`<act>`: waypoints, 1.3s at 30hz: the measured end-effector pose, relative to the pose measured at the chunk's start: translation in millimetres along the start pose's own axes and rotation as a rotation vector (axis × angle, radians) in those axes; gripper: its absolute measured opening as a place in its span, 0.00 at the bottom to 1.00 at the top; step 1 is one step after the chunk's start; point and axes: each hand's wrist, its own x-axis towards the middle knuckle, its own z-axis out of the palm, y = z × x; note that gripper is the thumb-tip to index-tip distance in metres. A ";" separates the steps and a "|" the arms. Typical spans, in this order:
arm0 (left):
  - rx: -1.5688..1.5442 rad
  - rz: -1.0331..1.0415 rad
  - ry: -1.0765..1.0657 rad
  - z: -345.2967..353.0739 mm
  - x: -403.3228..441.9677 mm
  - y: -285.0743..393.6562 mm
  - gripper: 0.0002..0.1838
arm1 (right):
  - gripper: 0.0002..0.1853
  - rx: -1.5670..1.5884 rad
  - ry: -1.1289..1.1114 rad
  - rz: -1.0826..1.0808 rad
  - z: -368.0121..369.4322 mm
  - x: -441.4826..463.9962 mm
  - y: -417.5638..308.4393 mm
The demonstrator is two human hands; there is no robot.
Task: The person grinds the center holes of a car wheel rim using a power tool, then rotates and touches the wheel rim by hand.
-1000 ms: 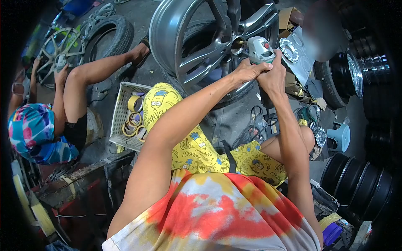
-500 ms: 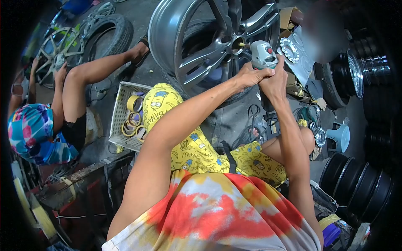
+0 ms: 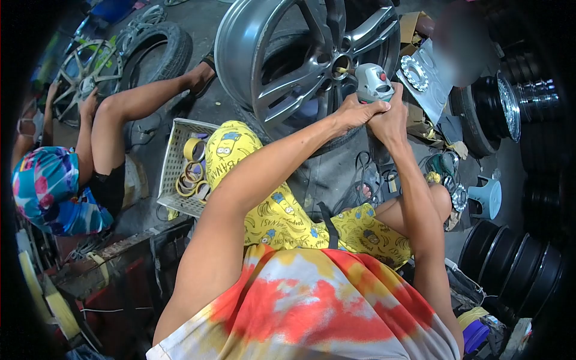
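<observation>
grey wheel (image 3: 312, 68), silver tool (image 3: 370, 79), yellow banana-print shorts (image 3: 273, 207), pale-blue stool (image 3: 487, 198)

Power tool (image 3: 373, 83) at alloy wheel (image 3: 313, 71)

Place: a wheel workshop
Before me: a metal wheel (image 3: 318, 71), the power tool (image 3: 372, 83) I hold
My right: black rims (image 3: 510, 264) in a row
My left: tire (image 3: 178, 51), crate (image 3: 169, 162) of tape rolls (image 3: 187, 147)

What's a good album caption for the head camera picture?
Left hand and right hand grip a power tool near a grey wheel rim's middle.
</observation>
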 end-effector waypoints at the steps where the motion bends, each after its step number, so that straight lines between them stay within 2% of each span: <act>1: 0.001 0.000 0.002 -0.5 1.0 0.7 0.42 | 0.33 0.002 0.000 -0.001 0.1 1.3 -1.2; 6: -0.042 0.074 -0.029 0.3 5.5 6.1 0.42 | 0.33 0.065 0.049 -0.018 1.5 6.5 1.8; 14: -0.040 0.019 0.015 7.1 -1.1 2.9 0.42 | 0.32 0.066 -0.001 0.034 -2.4 -0.7 2.9; 20: 0.031 0.067 -0.036 -1.3 12.3 8.2 0.42 | 0.32 0.040 0.036 -0.002 -3.5 10.3 2.8; 25: -0.022 0.065 0.021 7.1 -6.0 12.7 0.42 | 0.37 0.029 -0.043 0.059 -2.9 6.9 3.3; 27: 0.060 -0.083 0.097 9.9 -9.0 19.7 0.39 | 0.38 0.041 -0.070 0.088 -4.2 8.3 8.9; 31: 0.085 -0.156 0.120 16.0 -7.3 25.5 0.38 | 0.40 0.029 -0.112 0.134 -14.3 11.5 6.6; 37: -0.079 0.016 0.019 16.9 6.2 14.3 0.38 | 0.35 -0.010 -0.021 0.063 -23.6 14.6 -10.2; 39: -0.097 0.149 0.002 13.4 8.4 12.0 0.38 | 0.34 -0.034 0.002 -0.022 -18.5 17.5 -7.3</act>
